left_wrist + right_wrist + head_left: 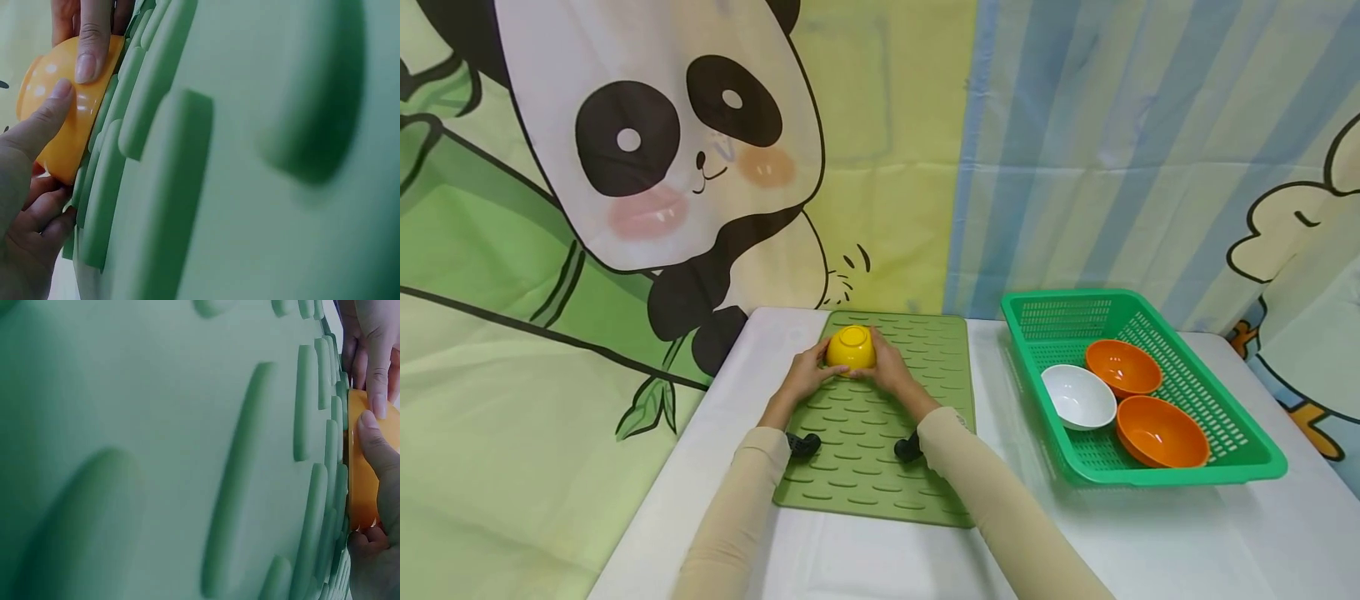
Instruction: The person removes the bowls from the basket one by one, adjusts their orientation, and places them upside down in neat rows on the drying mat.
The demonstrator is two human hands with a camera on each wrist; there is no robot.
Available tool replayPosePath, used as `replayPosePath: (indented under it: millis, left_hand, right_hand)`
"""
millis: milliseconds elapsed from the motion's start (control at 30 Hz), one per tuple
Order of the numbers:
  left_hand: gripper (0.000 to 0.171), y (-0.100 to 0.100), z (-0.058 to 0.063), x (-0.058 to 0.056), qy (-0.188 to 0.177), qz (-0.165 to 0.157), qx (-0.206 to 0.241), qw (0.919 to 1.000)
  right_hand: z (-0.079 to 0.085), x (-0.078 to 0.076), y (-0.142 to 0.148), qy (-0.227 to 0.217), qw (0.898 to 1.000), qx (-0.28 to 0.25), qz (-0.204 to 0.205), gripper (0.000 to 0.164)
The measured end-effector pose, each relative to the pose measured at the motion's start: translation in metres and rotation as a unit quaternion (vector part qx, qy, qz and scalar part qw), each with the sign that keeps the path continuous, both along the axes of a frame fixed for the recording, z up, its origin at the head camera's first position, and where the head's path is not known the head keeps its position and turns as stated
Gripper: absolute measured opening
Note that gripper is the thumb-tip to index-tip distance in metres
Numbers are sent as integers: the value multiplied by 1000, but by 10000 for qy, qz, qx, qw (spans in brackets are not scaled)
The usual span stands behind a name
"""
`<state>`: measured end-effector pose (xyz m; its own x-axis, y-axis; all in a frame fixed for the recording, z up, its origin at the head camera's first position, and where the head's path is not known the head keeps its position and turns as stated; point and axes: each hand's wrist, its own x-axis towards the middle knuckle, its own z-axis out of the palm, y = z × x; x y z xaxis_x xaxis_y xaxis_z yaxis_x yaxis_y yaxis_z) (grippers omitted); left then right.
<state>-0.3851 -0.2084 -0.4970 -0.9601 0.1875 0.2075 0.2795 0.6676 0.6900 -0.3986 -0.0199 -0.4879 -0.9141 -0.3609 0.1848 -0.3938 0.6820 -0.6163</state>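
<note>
A yellow bowl [852,348] is upside down at the far part of a ribbed green mat [857,417], its foot ring facing up. My left hand [805,375] grips it from the left and my right hand [891,367] from the right. In the left wrist view, both thumbs press on the near side of the bowl [78,112], while the other fingers curl around its sides by the rim. The right wrist view has the bowl [364,469] with its rim right at the mat's ribs.
To the right, a green plastic basket [1157,476] stands on the white table [1015,533]. Inside it lie a white bowl [1078,397] and two orange bowls, one farther back [1123,367] and one nearer [1161,433]. A curtain with a printed panda [655,183] hangs behind the table.
</note>
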Motion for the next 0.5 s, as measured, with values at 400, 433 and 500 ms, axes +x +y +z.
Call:
replayPosePath:
  millis: [400, 433, 500]
  left_hand:
    - [82, -1, -1, -1, -67, 93, -260, 9996]
    - [82, -1, -1, -1, -66, 97, -262, 9996]
    - [82, -1, -1, 0, -88, 103, -251, 9996]
  right_hand:
    - [0, -1, 1, -48, 10000, 59, 7, 101]
    - [0, -1, 1, -59, 10000, 53, 9, 101]
    - [0, -1, 2, -72, 10000, 35, 37, 101]
